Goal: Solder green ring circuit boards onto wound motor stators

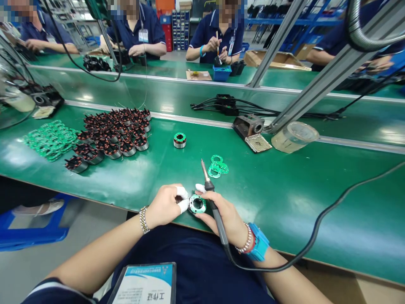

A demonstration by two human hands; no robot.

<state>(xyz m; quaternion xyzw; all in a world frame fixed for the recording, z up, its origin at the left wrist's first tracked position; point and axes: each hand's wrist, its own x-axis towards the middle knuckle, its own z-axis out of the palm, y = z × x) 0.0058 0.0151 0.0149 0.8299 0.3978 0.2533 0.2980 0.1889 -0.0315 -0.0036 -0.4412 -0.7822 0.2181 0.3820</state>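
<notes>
The green bench (284, 194) stretches across the frame, glossy with reflected light; a second bench (177, 71) crosses the top, with co-workers (210, 29) behind it and blue shelving (278, 22) at upper right. Wound coils (114, 131) crowd the left. At lower centre, by the near edge, is a board-topped coil (203, 206): the left hand's (167, 203) grip pinches it, while the right hand's (228, 216) grip holds a soldering iron (219, 223) (tip upward) and touches the coil.
</notes>
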